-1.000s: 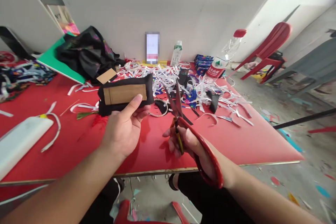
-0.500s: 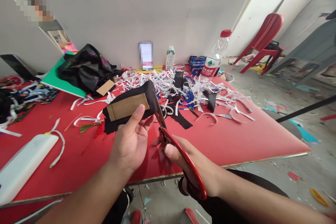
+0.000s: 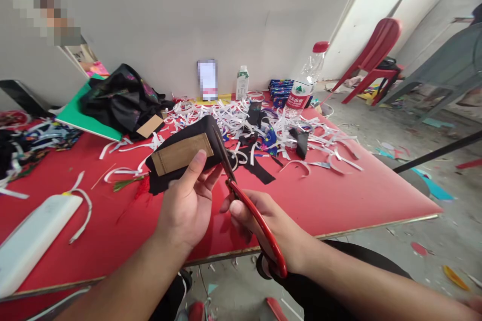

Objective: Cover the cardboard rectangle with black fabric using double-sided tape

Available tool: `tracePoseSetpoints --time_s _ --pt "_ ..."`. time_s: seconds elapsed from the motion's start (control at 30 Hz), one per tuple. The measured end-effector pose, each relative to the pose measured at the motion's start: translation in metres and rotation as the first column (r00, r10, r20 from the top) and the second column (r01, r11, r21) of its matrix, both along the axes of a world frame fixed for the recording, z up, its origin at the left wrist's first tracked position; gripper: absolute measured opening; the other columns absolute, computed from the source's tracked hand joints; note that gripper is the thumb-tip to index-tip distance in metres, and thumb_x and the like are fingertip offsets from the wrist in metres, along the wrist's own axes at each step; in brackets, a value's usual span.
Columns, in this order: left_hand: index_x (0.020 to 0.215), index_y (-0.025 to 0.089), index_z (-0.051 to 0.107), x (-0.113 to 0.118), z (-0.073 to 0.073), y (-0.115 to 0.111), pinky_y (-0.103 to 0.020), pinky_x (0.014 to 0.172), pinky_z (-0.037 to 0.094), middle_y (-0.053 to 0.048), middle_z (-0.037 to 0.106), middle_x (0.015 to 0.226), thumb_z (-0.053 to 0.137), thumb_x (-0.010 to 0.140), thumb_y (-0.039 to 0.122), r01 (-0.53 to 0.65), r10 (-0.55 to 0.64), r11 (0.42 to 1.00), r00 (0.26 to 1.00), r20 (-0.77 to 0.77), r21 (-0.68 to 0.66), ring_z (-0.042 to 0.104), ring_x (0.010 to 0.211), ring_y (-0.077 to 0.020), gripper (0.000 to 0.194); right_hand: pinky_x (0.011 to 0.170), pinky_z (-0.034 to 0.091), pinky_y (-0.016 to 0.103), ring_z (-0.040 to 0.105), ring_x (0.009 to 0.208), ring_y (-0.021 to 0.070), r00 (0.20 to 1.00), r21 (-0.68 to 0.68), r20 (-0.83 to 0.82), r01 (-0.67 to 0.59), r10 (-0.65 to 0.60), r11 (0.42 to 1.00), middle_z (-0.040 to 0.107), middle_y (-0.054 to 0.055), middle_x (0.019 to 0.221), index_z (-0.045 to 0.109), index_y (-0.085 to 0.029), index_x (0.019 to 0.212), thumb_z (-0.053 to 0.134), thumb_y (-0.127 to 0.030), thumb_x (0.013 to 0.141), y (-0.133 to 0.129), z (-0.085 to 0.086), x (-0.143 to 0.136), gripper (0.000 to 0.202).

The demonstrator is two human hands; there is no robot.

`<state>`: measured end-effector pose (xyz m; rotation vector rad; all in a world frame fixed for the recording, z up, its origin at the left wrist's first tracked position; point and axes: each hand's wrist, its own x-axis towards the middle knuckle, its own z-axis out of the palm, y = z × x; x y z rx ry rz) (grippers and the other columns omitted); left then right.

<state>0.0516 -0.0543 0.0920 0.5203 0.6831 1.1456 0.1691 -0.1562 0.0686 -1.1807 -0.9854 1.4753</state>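
Observation:
My left hand (image 3: 190,198) pinches a piece of black fabric (image 3: 203,128) together with a brown cardboard rectangle (image 3: 181,154) lying on it, the thumb pressing on the card's right end. In my right hand (image 3: 259,220) is a pair of red-handled scissors (image 3: 269,238), fingers wrapped round the handles. The dark blades point up and away along the right edge of the fabric, close against it; whether they are cutting cannot be made out. Both hands are above the near part of the red table (image 3: 339,195).
White strips (image 3: 211,113) and black scraps (image 3: 259,168) heap across the middle. Behind them stand a phone (image 3: 208,80), a small bottle (image 3: 242,83) and a large water bottle (image 3: 305,83). A white power bank (image 3: 37,241) lies left, black cloth (image 3: 124,95) on a green board (image 3: 81,113) beyond.
The scissors have shifted slightly up and left, their blades now nearer the fabric's right edge. My left hand still holds the fabric and card in nearly the same place.

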Motion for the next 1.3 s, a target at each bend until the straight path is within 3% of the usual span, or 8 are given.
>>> tracePoseSetpoints --time_s 0.43,0.63,0.8,0.97,1.13,1.3 --pt "0.087 0.023 0.081 -0.001 0.002 0.0 -0.024 0.083 0.068 0.003 0.084 0.085 0.096 0.076 0.023 -0.001 0.002 0.997 1.0 -0.018 0.074 0.081 0.076 -0.0128 0.019 0.048 0.032 0.023 0.041 0.049 0.0077 0.999 -0.018 -0.047 0.016 -0.017 1.0 0.05 -0.007 0.057 0.055 -0.02 0.077 0.075 -0.075 0.087 0.001 -0.001 -0.002 0.06" --pt "0.086 0.023 0.081 -0.002 0.002 0.0 -0.025 0.083 0.069 0.002 0.086 0.094 0.097 0.074 0.023 0.017 -0.015 0.997 0.999 -0.032 0.074 0.082 0.08 -0.0147 0.02 0.049 0.033 0.024 0.042 0.051 0.0093 1.0 -0.058 0.007 -0.002 0.003 0.998 0.047 -0.005 0.059 0.055 -0.02 0.079 0.064 -0.093 0.081 0.0 0.01 0.0 0.073" --pt "0.09 0.025 0.082 -0.002 0.001 0.0 -0.025 0.08 0.069 0.004 0.086 0.094 0.097 0.073 0.022 0.019 -0.017 0.997 0.999 -0.036 0.074 0.083 0.081 -0.0149 0.024 0.048 0.029 0.023 0.036 0.053 0.0081 1.0 -0.019 -0.011 -0.01 0.01 1.0 0.042 -0.007 0.06 0.048 -0.022 0.076 0.065 -0.09 0.083 0.0 0.009 0.0 0.071" --pt "0.096 0.026 0.083 -0.003 0.0 -0.001 -0.024 0.084 0.068 0.004 0.086 0.098 0.095 0.076 0.02 0.029 -0.028 0.996 0.999 -0.016 0.09 0.083 0.088 -0.0146 0.024 0.045 0.03 0.023 0.038 0.044 0.007 0.997 -0.061 -0.078 -0.013 0.008 0.998 0.048 -0.008 0.052 0.053 -0.021 0.077 0.069 -0.083 0.087 -0.001 0.002 -0.002 0.064" --pt "0.102 0.026 0.083 -0.003 0.001 -0.002 -0.023 0.081 0.067 0.001 0.087 0.103 0.095 0.076 0.023 0.028 -0.021 0.993 0.998 -0.065 0.112 0.083 0.094 -0.0167 0.03 0.048 0.034 0.023 0.042 0.049 0.0089 1.0 -0.059 -0.02 -0.004 0.003 0.998 0.047 -0.006 0.057 0.058 -0.019 0.082 0.064 -0.093 0.08 -0.002 0.008 0.0 0.074" --pt "0.101 0.027 0.083 -0.002 0.001 -0.004 -0.021 0.074 0.067 0.001 0.087 0.104 0.096 0.074 0.021 0.037 -0.031 0.995 0.998 -0.059 0.093 0.083 0.092 -0.0171 0.031 0.049 0.033 0.023 0.038 0.052 0.0094 1.0 -0.038 -0.029 -0.005 0.004 0.999 0.045 -0.006 0.061 0.061 -0.018 0.092 0.063 -0.093 0.081 -0.003 0.006 0.0 0.076"
